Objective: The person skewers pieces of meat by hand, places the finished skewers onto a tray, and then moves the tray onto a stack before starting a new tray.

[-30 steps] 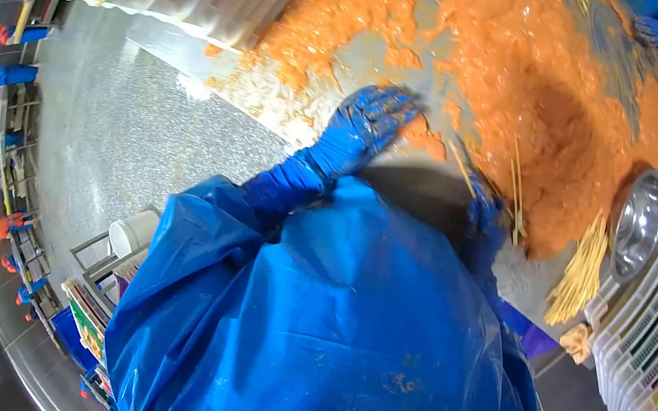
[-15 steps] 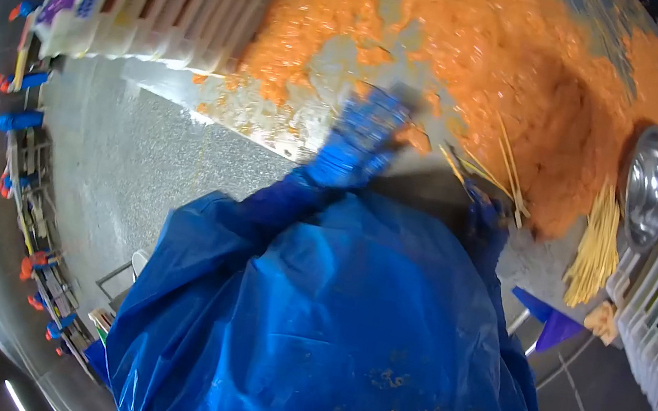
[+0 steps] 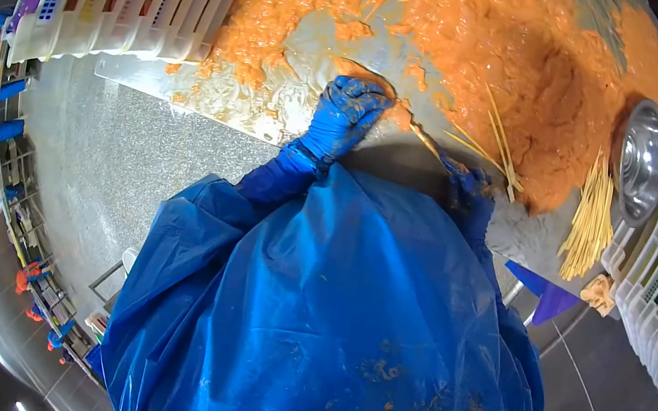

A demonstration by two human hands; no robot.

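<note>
Two hands I am watching: the left hand (image 3: 351, 110) is having fingers curled together near orange mass (image 3: 452, 27), the right hand (image 3: 470, 186) is clamping fingers on one stick (image 3: 426, 140).

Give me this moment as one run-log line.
left hand: curled near orange mixture, contents unclear | right hand: holding thin stick | stick bundle: beside metal bowl

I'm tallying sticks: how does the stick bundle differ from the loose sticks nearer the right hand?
The stick bundle holds many sticks packed together; the loose sticks are only a few.
The stick bundle lies beside the metal bowl; the loose sticks lie partly over the orange mass.
Both look thin and pale yellow.
</note>
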